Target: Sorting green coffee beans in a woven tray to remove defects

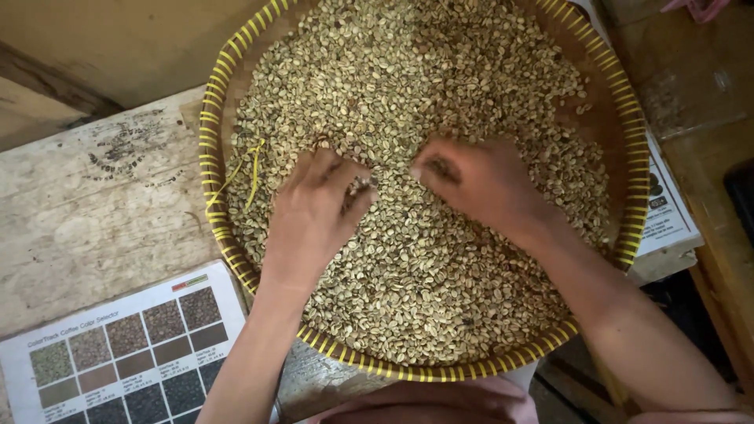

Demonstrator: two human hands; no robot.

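Surface: worn wooden tabletop, colour chart at near-left corner.
Tray: round woven tray, yellow rim, full of pale green beans.
Left hand: mid-tray, fingers curled together, pinching beans.
Right hand: beside it, fingertips bunched in beans.
Progress: can't tell; beans cover nearly the whole tray, no separate pile.

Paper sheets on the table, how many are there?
2. A colour chart sheet lies at the lower left beside the basket. Another printed sheet pokes out from under the basket's right edge. More could be hidden underneath.
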